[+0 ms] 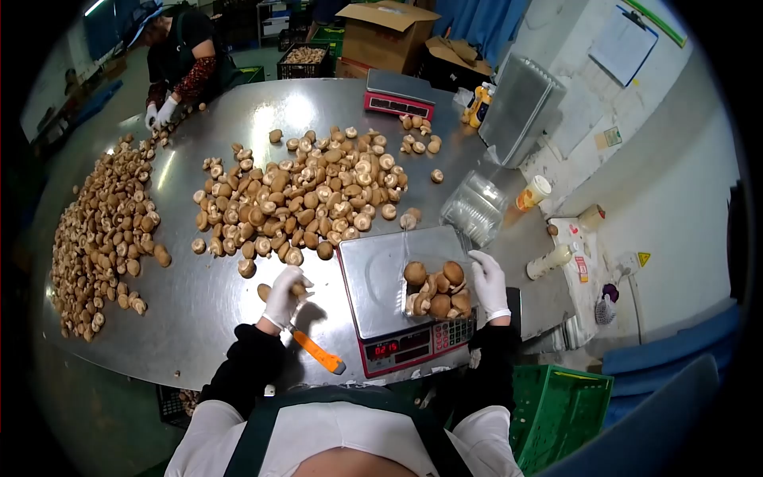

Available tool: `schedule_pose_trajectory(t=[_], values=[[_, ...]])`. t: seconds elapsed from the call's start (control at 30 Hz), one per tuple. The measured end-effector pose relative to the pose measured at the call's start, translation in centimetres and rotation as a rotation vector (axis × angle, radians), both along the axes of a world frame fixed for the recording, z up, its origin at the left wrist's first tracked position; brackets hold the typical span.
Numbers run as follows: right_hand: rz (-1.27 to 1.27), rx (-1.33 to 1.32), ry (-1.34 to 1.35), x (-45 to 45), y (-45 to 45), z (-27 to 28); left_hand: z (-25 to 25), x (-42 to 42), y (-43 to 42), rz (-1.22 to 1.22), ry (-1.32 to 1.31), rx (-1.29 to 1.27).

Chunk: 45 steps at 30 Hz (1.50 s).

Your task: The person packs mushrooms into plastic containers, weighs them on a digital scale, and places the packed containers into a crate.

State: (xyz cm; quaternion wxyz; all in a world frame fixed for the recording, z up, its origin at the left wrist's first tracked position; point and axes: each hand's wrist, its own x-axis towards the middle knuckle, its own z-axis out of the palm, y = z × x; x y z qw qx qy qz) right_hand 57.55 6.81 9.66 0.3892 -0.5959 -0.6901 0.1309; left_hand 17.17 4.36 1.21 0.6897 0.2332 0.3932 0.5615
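Observation:
My left hand (283, 297), in a white glove, is closed around a brown mushroom (298, 289) above the metal table; another mushroom (264, 292) shows at its left side. Beneath that wrist is an orange utility knife (318, 352). My right hand (489, 285), also gloved, has its fingers stretched out along the right side of a clear plastic box (408, 278). Several mushrooms (439, 305) sit inside the box, which stands on the flat pan of a red digital scale (369, 278). Red digits glow on the scale's display (386, 349).
A large mushroom pile (302, 191) covers the table's middle, another pile (107, 230) its left. At the back stands a second scale (400, 94). Plastic boxes (475, 208) and a paper cup (533, 192) are at right. A co-worker (187, 60) handles mushrooms far left. A green crate (560, 413) stands below right.

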Motion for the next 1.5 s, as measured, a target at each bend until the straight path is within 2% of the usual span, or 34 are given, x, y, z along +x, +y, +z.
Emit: schedule_pose_trajectory(t=[0.03,0.1,0.2,0.23,0.27,0.3,0.37,0.43,0.5,0.63,0.7,0.73,0.8,0.83,0.9,0.93,0.97,1.03,1.07,1.1,1.13,1.17,1.2,1.23,1.27,1.3,1.33,1.37,1.4,1.43,1.47,1.5], values=[[-0.041,0.034,-0.027,1.0,0.4,-0.3,0.3,0.8,-0.4,-0.113,0.038,0.029],[-0.168,0.008,0.096,2.7,1.7,-1.4,1.8,3.4,-0.9,-0.353,0.08,0.027],[-0.211,-0.175,0.166,4.0,3.7,-2.9,3.4,7.8,-1.8,-0.623,0.168,0.058],[-0.225,-0.274,0.195,4.5,4.6,-4.0,2.8,9.3,-2.0,-0.632,0.224,0.061],[-0.143,-0.331,0.372,5.9,6.0,-6.4,3.2,10.8,-1.9,-0.676,0.31,0.056],[-0.137,-0.326,0.374,5.4,5.7,-5.7,3.6,12.1,-1.7,-0.719,0.396,0.051],[0.128,-0.205,0.949,4.1,3.7,-2.6,3.3,13.7,-1.4,-0.735,0.408,0.041],[0.263,-0.221,0.981,4.7,1.7,-1.4,2.6,14.3,-1.1,-0.709,0.441,0.064],[0.074,-0.251,0.69,5.3,1.1,-1.6,2.9,14.6,-0.9,-0.66,0.457,0.029],[-0.1,-0.523,0.51,5.4,2.1,-4.7,1.2,15.6,-0.8,-0.586,0.366,0.091],[0.093,-0.354,0.689,6.3,4.3,-9.3,1.5,15.3,-0.8,-0.571,0.354,0.126],[0.077,-0.433,0.911,4.4,3.2,-6.1,1.8,14.7,-0.9,-0.57,0.366,0.094],[0.147,-0.345,0.985,2.9,2.1,-4.5,2.2,13.3,-1.0,-0.554,0.381,0.057],[0.214,-0.26,1.06,2.3,1.7,-4.4,2.2,12.5,-1.1,-0.464,0.538,0.195],[0.266,-0.287,1.047,1.1,1.1,-4.1,2.9,10.9,-1.4,-0.271,0.853,0.465],[0.255,-0.306,1.012,0.3,0.7,-3.9,3.6,10.3,-1.3,-0.361,0.959,0.473],[0.245,-0.324,0.973,-0.5,0.4,-3.5,4.4,9.8,-1.0,-0.346,0.961,0.461],[0.257,-0.269,0.91,-1.9,0.1,-3.1,5.5,9.2,-0.3,-0.629,1.208,0.481],[0.281,-0.252,0.814,-1.5,0.2,-3.6,5.4,9.2,-0.1,-0.654,1.27,0.487],[0.303,-0.234,0.719,-1.6,0.1,-3.8,5.5,9.0,0.1,-0.64,1.269,0.477],[0.292,-0.216,0.822,-1.9,-0.1,-4.1,5.6,8.8,0.3,-0.659,1.091,0.519],[0.305,-0.223,0.816,-1.7,-0.5,-4.3,5.7,8.6,0.4,-0.673,0.911,0.559],[0.311,-0.225,0.699,-1.5,-1.1,-3.8,3.1,8.7,0.9,-0.647,0.775,0.543],[0.314,-0.223,0.582,-2.0,-1.7,-2.2,2.0,8.5,0.9,-0.634,0.775,0.542],[0.245,-0.238,0.473,-2.5,-3.0,-0.6,1.0,8.3,0.9,-0.633,0.588,0.438],[0.265,-0.222,0.518,-2.2,-3.6,-1.9,0.5,8.0,0.6,-0.631,0.401,0.334],[0.252,-0.201,0.358,-2.3,-4.6,-1.4,0.9,7.6,0.1,-0.594,0.188,0.134],[0.236,-0.18,0.198,-2.5,-5.6,-1.0,1.3,7.3,-0.2,-0.592,0.186,0.133],[0.191,-0.19,0.334,-2.7,-6.1,-2.0,1.8,7.1,-0.4,-0.594,0.179,0.076],[0.192,-0.192,0.331,-2.7,-6.7,-3.1,2.7,6.9,-0.8,-0.596,0.171,0.018],[0.084,-0.296,0.483,-2.7,-7.2,-4.3,3.7,7.4,-1.2,-0.58,0.28,0.039],[-0.026,-0.398,0.632,-2.7,-7.5,-4.8,2.3,7.9,-1.3,-0.573,0.315,0.067]])
